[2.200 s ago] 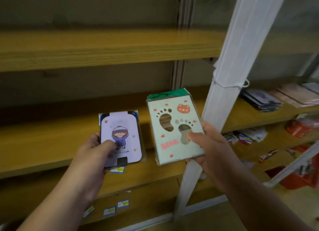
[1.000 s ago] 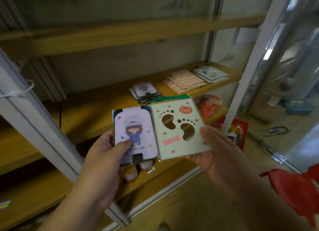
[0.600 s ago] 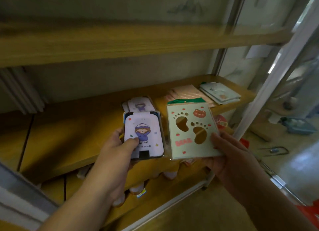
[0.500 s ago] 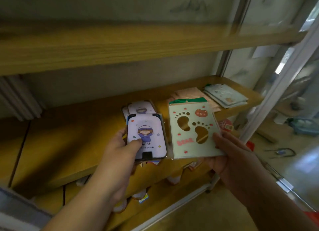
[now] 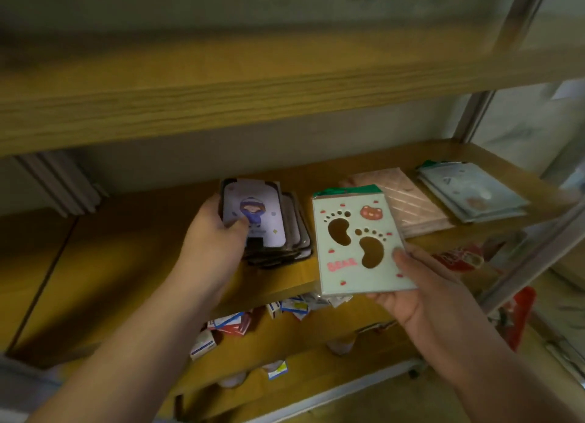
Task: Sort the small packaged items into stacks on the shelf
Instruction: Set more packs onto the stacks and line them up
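My left hand point(image 5: 212, 244) grips a lilac packet with a cartoon child point(image 5: 257, 217), thumb on its face, right on top of a stack of matching lilac packets point(image 5: 297, 232) on the middle wooden shelf point(image 5: 120, 264). My right hand point(image 5: 421, 283) holds a pale green packet with footprint cut-outs and a bear point(image 5: 357, 242), thumb on its right edge, in front of the shelf's edge. Further right on the same shelf lie a pink striped stack point(image 5: 408, 201) and a light blue-green stack point(image 5: 471, 194).
An upper shelf board point(image 5: 253, 87) overhangs the working shelf. Small loose packets point(image 5: 234, 323) lie scattered on the lower shelf. A metal upright point(image 5: 538, 264) stands at the right end, with red packaging point(image 5: 519, 315) beside it. White slats point(image 5: 60, 185) lean at the back left.
My left hand has carried the lilac packet forward onto the lilac stack. The green packet in my right hand has stayed near the shelf edge. The view has moved closer to the shelf.
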The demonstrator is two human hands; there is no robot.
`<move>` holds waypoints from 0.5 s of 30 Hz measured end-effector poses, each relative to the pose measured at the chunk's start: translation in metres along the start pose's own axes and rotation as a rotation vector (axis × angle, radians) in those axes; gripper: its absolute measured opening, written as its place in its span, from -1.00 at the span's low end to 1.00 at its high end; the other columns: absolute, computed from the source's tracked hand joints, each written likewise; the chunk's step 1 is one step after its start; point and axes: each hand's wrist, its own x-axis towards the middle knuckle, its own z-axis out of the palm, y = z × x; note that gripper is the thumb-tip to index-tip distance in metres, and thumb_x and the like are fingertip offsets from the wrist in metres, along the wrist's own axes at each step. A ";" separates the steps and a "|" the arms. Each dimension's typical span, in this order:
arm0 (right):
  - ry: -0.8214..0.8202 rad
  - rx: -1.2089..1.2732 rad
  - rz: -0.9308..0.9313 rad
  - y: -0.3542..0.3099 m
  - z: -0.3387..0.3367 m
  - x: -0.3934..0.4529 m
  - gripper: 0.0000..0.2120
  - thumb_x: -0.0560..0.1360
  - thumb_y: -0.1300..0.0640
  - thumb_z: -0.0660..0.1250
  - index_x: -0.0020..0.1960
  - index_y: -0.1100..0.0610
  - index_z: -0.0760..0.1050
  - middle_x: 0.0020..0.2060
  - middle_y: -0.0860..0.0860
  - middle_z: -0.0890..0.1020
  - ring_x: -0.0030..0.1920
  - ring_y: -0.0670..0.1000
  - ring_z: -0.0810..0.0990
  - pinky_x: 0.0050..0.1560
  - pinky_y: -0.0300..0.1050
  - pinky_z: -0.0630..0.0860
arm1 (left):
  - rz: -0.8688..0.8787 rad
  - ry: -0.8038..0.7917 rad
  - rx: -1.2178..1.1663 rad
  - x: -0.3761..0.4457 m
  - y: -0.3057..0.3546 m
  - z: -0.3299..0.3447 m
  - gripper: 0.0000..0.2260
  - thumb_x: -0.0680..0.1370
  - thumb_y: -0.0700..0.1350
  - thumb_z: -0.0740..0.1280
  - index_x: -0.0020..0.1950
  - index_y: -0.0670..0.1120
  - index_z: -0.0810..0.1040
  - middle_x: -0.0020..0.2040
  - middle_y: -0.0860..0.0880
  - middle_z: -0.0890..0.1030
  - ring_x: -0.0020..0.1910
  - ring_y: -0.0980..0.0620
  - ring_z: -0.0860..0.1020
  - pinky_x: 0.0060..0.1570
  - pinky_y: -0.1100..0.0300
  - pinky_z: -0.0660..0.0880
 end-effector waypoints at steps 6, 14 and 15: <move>-0.137 -0.114 0.063 -0.023 -0.024 0.018 -0.66 0.53 0.19 0.29 0.30 0.14 0.51 0.15 0.16 0.68 0.14 0.18 0.66 -0.10 0.04 0.63 | -0.018 0.025 0.436 0.004 -0.001 0.024 -0.74 0.63 -0.18 0.22 0.28 0.01 0.53 0.15 -0.03 0.62 0.13 -0.07 0.55 0.03 -0.03 0.53; -0.246 -0.196 0.135 -0.059 -0.058 0.035 -0.67 0.50 0.15 0.31 0.26 0.13 0.50 0.07 0.13 0.71 0.08 0.13 0.69 -0.06 0.04 0.64 | 0.104 0.190 0.800 -0.018 0.018 0.054 -0.67 0.62 -0.07 0.23 0.38 -0.03 0.50 0.39 -0.12 0.47 0.39 -0.19 0.34 0.35 -0.12 0.29; -0.256 -0.199 0.142 -0.063 -0.063 0.038 -0.68 0.52 0.16 0.30 0.26 0.12 0.50 0.07 0.12 0.71 0.08 0.12 0.69 -0.05 0.03 0.65 | 0.159 0.198 0.804 -0.024 0.024 0.063 -0.67 0.61 -0.09 0.25 0.37 -0.02 0.52 0.38 -0.10 0.47 0.38 -0.17 0.34 0.36 -0.11 0.29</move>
